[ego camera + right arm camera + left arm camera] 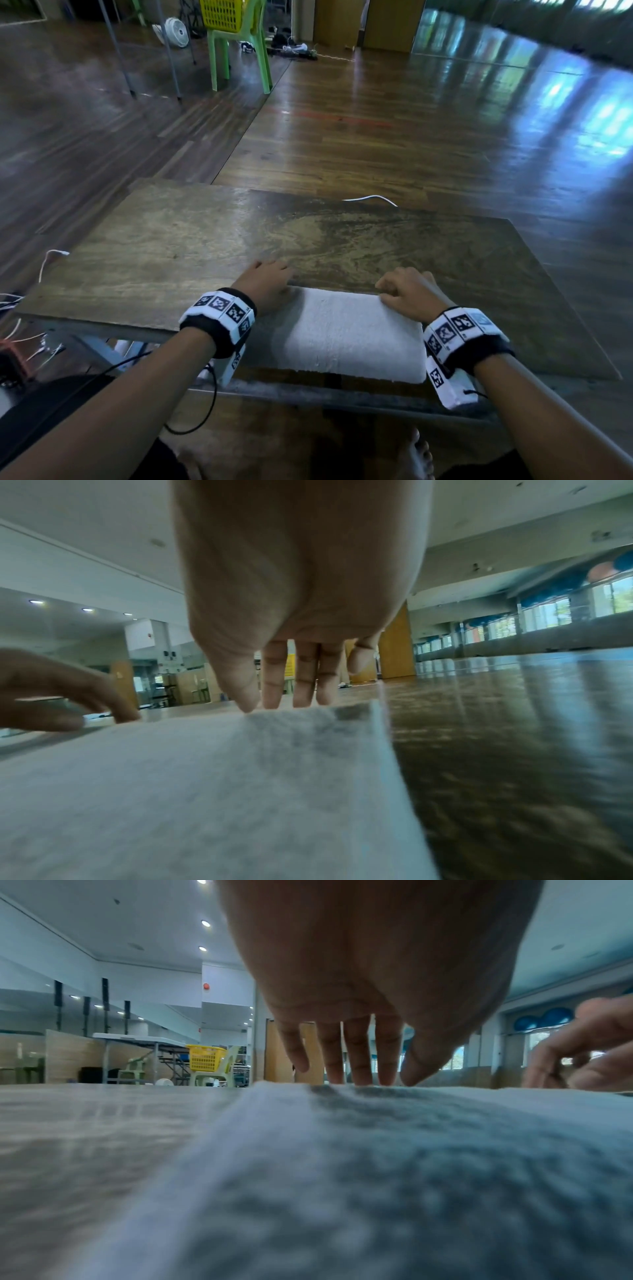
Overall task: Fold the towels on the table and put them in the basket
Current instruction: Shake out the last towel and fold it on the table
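A white towel [342, 332] lies folded into a thick rectangle at the near edge of the wooden table [205, 240]. My left hand [270, 281] is at its far left corner, my right hand [404, 291] at its far right corner. In the left wrist view the left hand [390, 1069] has its thumb on top of the towel [377, 1164] and its fingers down behind the far edge, pinching it. The right hand [260, 696] pinches the towel [205, 791] the same way. The yellow basket [222, 13] sits far off on a green chair [239, 44].
The rest of the tabletop is bare wood. A white cable [373, 198] shows at the table's far edge, and more cables [51, 260] hang at its left side. A small fan [176, 31] stands on the floor near the chair. Open wooden floor lies between table and chair.
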Motion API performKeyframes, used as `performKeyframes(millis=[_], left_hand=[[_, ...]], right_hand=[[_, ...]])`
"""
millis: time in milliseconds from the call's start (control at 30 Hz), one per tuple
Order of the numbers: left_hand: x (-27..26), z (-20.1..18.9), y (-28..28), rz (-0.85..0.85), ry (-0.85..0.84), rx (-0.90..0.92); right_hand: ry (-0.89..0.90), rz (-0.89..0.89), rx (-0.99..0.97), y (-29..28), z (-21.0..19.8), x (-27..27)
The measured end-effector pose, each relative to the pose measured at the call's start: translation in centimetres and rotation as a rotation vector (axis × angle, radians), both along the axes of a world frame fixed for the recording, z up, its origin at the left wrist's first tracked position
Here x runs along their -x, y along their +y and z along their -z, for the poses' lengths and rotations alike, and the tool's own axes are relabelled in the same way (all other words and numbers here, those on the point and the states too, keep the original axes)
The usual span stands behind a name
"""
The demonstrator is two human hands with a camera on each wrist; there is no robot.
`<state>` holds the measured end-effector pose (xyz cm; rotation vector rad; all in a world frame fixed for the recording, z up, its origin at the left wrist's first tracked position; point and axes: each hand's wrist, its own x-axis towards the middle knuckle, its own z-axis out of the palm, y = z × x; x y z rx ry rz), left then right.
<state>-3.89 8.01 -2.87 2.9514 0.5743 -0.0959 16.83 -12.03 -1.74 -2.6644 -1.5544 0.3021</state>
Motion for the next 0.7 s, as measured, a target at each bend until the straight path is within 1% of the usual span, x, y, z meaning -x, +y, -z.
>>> performKeyframes(millis=[67,133,300,433,500,700], left_hand=[[-0.9,0.1,-0.8,0.03,0.0,0.022],[-1.5,0.0,-1.2,0.026,0.007,0.039],[-2.1,0.0,-1.0,0.019,0.005,0.024],[-1.9,0.1,-0.9,-0.014,-0.061,0.052],[-1.7,0.2,-0.9,-0.035,-0.067,0.057],[-0.9,0.4,0.1,-0.095,-0.018,0.044]], right_hand=[[0.034,-0.066,0.009,1.0,0.1,1.2],[0.044,-0.088,0.015,1.7,0.2,1.9],[0.025,-0.085,-0.003,2.1,0.2,1.9],[0.063,-0.062,-0.035,1.8,0.4,1.5],[0.075,-0.04,-0.05,1.8,0.4,1.4],[-0.019,-0.025,-0.051,1.0,0.3,1.0]])
